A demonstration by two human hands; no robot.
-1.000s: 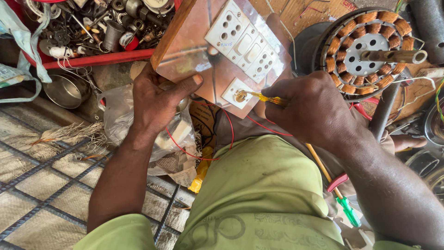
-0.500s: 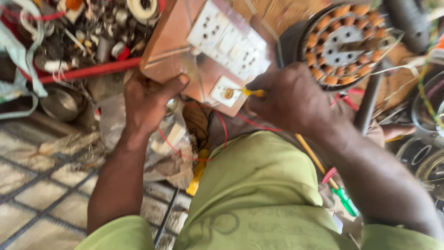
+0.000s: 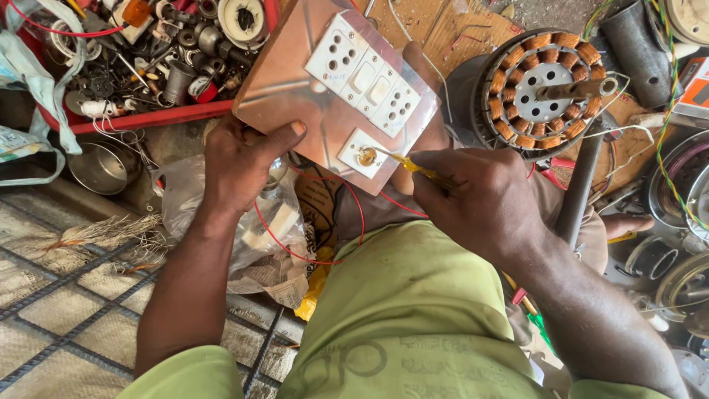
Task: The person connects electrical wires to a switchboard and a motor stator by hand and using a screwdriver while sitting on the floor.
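A: Why is your left hand [image 3: 240,159] placed at the lower-left edge of the glossy copper-brown rectangular switch board [image 3: 295,81]?

B: You grasp that edge with the thumb over the face and the fingers under it. This tilts the board toward you and braces it against your lap, so the white sockets and rocker switches [image 3: 363,75] face up.

A: And the right hand [image 3: 480,203]?

B: It is clenched around the yellow-handled slim screwdriver [image 3: 410,166]. The tip sits on the brass centre of the small white square regulator plate [image 3: 363,155] at the board's near corner. The hand approaches low, just beside the board, which keeps the shaft nearly flat across the plate.

A: What can you not make out?

B: The screwdriver handle is mostly buried in your fist. The underside of the board is hidden; thin red wires [image 3: 310,255] loop out from beneath it, and their ends cannot be traced. Whether the tip is seated in a slot is too small to tell. The red plastic tray of metal parts [image 3: 159,117] and the copper-wound round fan stator [image 3: 543,89] are partly cut off or overlapped
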